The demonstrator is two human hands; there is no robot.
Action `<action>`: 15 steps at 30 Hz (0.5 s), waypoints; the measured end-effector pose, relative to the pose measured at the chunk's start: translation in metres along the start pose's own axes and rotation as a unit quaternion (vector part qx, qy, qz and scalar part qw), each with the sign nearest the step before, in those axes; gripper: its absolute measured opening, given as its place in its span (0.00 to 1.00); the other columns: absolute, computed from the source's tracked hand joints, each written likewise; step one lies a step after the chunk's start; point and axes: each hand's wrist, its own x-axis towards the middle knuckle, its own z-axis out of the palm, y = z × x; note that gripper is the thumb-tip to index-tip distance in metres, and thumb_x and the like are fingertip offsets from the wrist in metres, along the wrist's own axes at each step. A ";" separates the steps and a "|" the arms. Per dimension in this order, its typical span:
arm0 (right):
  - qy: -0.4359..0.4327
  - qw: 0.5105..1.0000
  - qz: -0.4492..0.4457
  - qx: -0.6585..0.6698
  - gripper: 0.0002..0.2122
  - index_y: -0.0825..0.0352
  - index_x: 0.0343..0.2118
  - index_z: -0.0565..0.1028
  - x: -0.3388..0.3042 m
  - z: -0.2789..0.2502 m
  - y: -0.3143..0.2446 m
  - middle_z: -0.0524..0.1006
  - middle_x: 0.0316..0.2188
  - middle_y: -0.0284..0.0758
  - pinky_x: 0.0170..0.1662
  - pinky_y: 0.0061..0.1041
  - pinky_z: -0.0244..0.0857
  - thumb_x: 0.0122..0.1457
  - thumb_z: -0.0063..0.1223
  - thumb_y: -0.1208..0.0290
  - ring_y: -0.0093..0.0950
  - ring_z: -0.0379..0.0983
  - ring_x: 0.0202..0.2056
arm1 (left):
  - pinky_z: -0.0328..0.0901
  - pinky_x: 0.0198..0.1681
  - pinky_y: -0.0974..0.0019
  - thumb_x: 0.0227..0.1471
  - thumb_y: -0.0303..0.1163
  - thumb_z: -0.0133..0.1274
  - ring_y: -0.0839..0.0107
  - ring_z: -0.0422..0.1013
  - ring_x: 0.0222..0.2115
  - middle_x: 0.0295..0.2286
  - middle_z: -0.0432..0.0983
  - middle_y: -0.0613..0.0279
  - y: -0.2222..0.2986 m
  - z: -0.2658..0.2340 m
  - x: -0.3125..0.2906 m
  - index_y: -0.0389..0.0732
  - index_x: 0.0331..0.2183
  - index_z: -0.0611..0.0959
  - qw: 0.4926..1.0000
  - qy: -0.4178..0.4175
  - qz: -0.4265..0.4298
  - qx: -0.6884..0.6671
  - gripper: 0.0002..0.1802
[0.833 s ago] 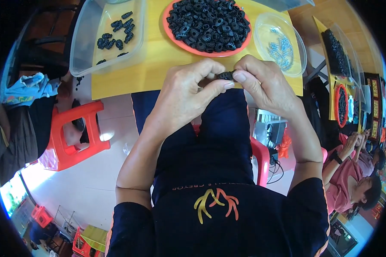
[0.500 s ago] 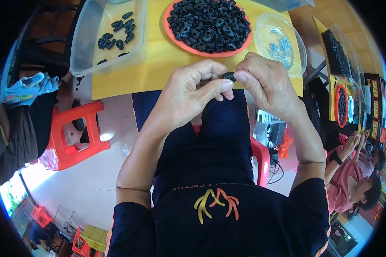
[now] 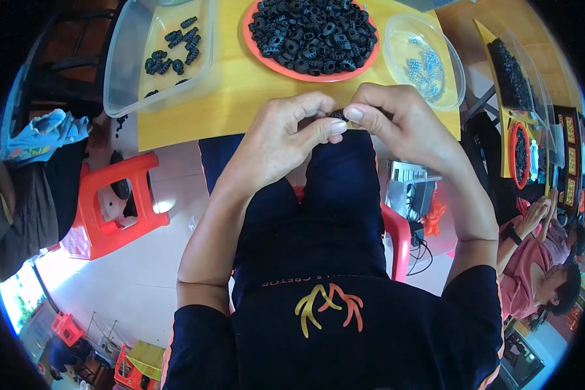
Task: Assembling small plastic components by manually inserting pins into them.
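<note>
Just over the near edge of the yellow table, my left hand (image 3: 273, 140) and my right hand (image 3: 403, 127) meet at the fingertips. Between them is a small black plastic cord lock (image 3: 337, 114), mostly covered by the fingers. My left thumb and fingers close round it, and my right thumb and forefinger pinch its right end. Beyond the hands, an orange-red plate (image 3: 318, 78) bears a heap of black cord lock parts (image 3: 312, 39). A clear round tub (image 3: 460, 84) at its right holds small silvery springs (image 3: 426, 68).
A clear rectangular box (image 3: 205, 75) with several black cord locks (image 3: 192, 49) stands on the yellow tabletop (image 3: 234, 104) at left. Below it is a red stool (image 3: 88, 201) on the floor. At right, another person's hands (image 3: 533, 214) are near a second red plate (image 3: 519, 156) of black parts.
My right hand has shifted slightly left, closer to my left hand. The cord lock is now more covered by my fingers. The view has tilted a little.
</note>
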 end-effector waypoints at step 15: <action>-0.061 0.710 0.216 0.667 0.21 0.69 0.34 0.74 -0.012 0.036 0.010 0.67 0.23 0.27 0.21 0.13 0.55 0.61 0.50 0.49 0.14 0.59 0.21 | 0.64 0.49 0.68 0.50 0.29 0.59 0.67 0.71 0.44 0.43 0.73 0.57 -0.002 -0.015 0.009 0.35 0.36 0.82 0.962 0.004 0.265 0.068 0.10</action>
